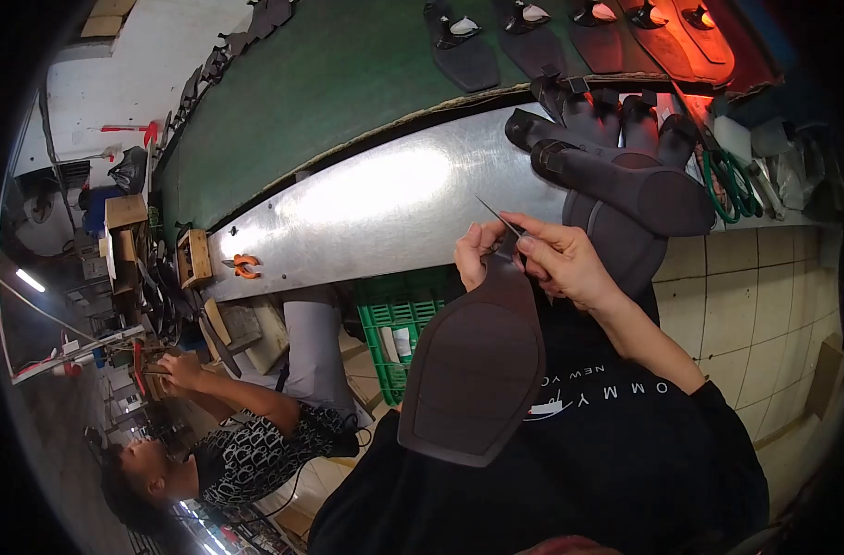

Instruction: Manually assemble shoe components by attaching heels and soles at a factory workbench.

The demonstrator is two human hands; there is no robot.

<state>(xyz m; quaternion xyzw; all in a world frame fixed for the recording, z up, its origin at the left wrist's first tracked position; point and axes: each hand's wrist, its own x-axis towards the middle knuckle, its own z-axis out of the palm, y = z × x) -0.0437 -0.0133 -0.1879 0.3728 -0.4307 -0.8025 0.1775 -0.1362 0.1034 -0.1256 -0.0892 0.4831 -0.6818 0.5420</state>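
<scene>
A dark brown shoe with a square toe (473, 375) hangs in front of my chest, its sole facing up and its toe pointing toward me. My left hand (477, 252) is closed around its narrow heel end, with part of the fingers hidden behind it. In my right hand (570, 264) a thin, pointed metal tool (498, 215) is pinched between thumb and fingers. Its tip sticks out to the upper left, just above the heel end. Whether the tool touches the shoe I cannot tell.
Several similar shoes (653, 199) are piled on the metal bench (348, 217) at right, beside green-handled scissors (729, 185). More stand on the green conveyor belt (329, 74), under red light at far right. Orange-handled pliers (246, 265), a green crate (390, 319) and a co-worker (246, 435) are leftward.
</scene>
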